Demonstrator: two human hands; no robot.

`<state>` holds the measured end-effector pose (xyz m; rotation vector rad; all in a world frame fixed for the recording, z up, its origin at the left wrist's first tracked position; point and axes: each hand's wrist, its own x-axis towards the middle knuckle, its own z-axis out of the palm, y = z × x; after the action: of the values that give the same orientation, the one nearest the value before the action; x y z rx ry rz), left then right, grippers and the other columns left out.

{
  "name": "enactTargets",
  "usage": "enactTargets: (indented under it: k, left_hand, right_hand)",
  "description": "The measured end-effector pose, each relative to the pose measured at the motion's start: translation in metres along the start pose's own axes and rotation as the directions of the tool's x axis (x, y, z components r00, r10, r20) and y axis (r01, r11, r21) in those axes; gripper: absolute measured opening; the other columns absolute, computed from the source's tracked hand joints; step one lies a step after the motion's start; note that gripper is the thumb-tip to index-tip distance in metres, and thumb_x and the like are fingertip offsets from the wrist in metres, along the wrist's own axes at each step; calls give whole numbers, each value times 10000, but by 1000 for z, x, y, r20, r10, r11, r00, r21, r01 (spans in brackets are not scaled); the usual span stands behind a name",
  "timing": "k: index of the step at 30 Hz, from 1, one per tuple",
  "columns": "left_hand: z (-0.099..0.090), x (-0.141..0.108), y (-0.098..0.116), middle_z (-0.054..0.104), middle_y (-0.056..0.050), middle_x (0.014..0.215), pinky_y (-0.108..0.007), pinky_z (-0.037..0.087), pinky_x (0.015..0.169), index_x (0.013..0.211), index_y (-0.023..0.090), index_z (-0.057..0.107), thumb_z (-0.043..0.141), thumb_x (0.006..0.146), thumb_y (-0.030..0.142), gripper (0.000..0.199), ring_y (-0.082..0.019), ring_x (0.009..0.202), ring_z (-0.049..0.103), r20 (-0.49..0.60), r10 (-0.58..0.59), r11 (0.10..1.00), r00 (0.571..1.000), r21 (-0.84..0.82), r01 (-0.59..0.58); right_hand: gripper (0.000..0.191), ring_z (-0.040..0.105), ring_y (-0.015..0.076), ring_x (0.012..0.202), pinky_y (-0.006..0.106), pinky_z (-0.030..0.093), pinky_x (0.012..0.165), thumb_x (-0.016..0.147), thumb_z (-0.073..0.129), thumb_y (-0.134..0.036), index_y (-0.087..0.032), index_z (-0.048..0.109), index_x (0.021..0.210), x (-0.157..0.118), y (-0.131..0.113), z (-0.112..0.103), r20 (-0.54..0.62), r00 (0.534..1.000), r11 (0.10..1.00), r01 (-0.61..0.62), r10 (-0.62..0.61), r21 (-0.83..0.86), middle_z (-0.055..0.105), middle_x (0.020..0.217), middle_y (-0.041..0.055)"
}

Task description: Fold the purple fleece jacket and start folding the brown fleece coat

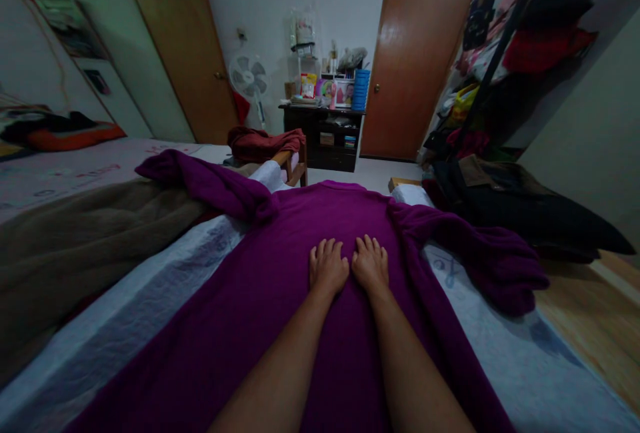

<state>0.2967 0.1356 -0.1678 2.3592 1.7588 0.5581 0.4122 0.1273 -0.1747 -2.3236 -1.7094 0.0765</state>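
A long-sleeved purple sweater (280, 286) lies spread out on the bed, its collar at the far edge and its lower part running toward me. One sleeve stretches out to the left over a brown blanket; the other lies bent on the right. My left hand (327, 265) rests palm down on the middle of the sweater, fingers stretched forward. Close beside it, my right hand (370, 263) presses flat on the same cloth. The two hands are slightly apart, and neither grips anything.
The brown blanket (100, 239) covers the bed's left side. Folded dark clothes (520, 206) are stacked at the right. Beyond the bed stand a wooden chair (299, 169) with a reddish cloth (265, 145), a white fan (250, 78) and a black cabinet (313, 127). Bags hang at the upper right.
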Motion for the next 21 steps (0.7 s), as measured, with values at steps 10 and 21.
enactTargets:
  k: [10, 21]
  left_hand:
    - [2, -2, 3, 503, -41, 1427, -450, 229, 1140, 1309, 246, 546, 444, 912, 272, 410, -226, 1355, 359, -39, -15, 1000, 999, 2, 16]
    - [7, 1, 1, 493, -24, 1446, -462, 245, 1141, 1347, 252, 519, 392, 921, 287, 447, -231, 1362, 364, -27, -11, 999, 1000, 44, 12]
  right_hand:
    - [503, 249, 262, 1422, 450, 149, 1144, 922, 366, -296, -221, 466, 1409, 1, -2, 1, 15, 1000, 999, -25, 24, 22, 359, 1532, 59]
    - [435, 357, 211, 1364, 391, 186, 1136, 896, 397, -178, -190, 561, 1298, 3, -5, 0, -50, 995, 980, 97, -89, 174, 501, 1427, 81]
